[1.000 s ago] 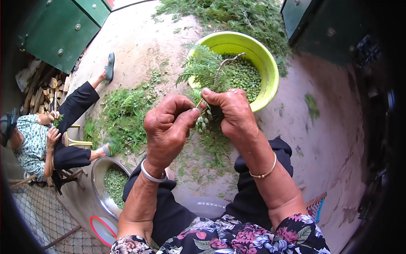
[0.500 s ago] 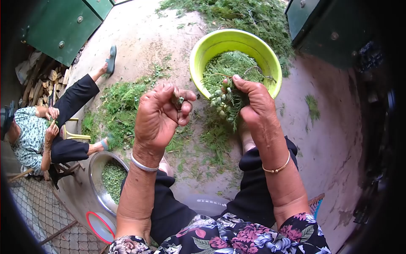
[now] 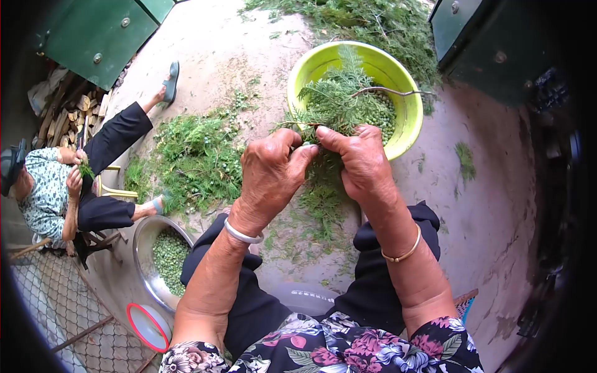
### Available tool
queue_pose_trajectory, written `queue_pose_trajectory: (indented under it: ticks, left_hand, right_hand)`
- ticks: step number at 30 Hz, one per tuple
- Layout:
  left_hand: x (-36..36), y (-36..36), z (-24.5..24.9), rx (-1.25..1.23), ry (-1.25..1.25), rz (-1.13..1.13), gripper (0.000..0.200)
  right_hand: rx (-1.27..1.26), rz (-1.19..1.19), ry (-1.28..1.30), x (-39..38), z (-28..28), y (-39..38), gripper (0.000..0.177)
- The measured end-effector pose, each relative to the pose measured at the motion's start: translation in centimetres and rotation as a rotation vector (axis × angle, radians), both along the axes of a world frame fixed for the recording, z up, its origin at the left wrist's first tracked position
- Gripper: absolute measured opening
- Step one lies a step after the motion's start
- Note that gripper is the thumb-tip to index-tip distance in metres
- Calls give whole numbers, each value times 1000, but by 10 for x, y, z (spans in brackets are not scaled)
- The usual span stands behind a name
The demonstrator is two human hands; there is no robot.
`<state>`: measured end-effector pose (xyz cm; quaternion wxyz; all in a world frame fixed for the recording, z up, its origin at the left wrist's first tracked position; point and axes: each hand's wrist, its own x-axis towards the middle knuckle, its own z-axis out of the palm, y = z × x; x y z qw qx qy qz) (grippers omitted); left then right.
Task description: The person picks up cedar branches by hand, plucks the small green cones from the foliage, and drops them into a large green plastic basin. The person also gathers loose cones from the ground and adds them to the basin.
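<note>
My right hand (image 3: 362,163) grips a leafy green twig (image 3: 336,99) that fans out over a yellow-green basin (image 3: 404,118) holding small green seeds (image 3: 380,117). My left hand (image 3: 271,176) meets it fingertip to fingertip, pinching the same twig near its base. Both hands hover above the ground just in front of the basin. What lies between the fingertips is hidden.
Stripped green foliage (image 3: 199,155) lies heaped on the concrete at left and behind the basin. A metal bowl (image 3: 142,248) of green seeds stands by my left knee. Another person (image 3: 56,193) sits at far left holding a sprig. Green doors (image 3: 93,31) stand behind.
My left hand, held apart and raised half a second ago, has come back to the twig. The right hand has lowered slightly and the twig now stands up over the basin.
</note>
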<state>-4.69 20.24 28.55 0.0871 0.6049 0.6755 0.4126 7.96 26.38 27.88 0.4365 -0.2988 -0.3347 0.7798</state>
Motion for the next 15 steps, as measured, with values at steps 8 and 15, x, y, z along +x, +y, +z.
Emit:
queue_pose_trajectory:
  ticks: [8,15]
  left_hand:
    - [-8,-2,11,-230,-649,-179,13]
    - [-26,-7,20,-310,-1351,-296,8]
  right_hand:
    - [10,-42,-69,2,-10,5,2]
    - [-213,-17,-15,3,5,8,3]
